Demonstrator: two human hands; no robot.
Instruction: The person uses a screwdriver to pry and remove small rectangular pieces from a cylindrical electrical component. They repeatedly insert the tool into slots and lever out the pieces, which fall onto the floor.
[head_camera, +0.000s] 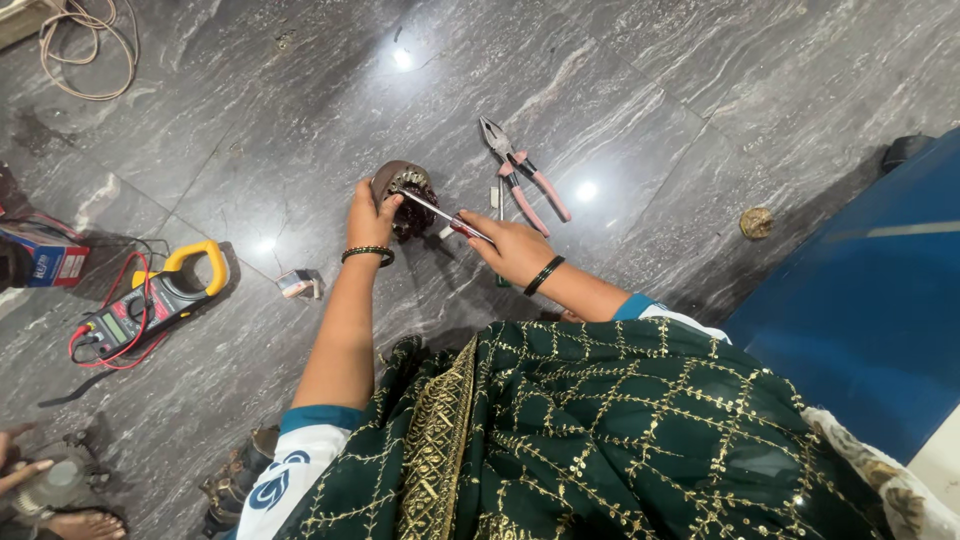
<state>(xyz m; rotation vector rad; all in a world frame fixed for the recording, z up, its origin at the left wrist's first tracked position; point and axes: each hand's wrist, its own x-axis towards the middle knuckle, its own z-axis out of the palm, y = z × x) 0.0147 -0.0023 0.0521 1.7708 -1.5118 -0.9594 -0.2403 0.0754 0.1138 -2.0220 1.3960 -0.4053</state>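
Left hand (368, 215) gripping motor stator (404, 193), right hand (512, 247) holding screwdriver (440, 213)

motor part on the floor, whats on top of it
The left hand grips the motor part from the side, and the screwdriver tip from the right hand rests on its ringed top. The underside and inside stay hidden.

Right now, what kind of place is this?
Probably a home or small repair spot, work done on the grey stone floor: clamp meter, pliers, and a motor winding probed with a screwdriver.
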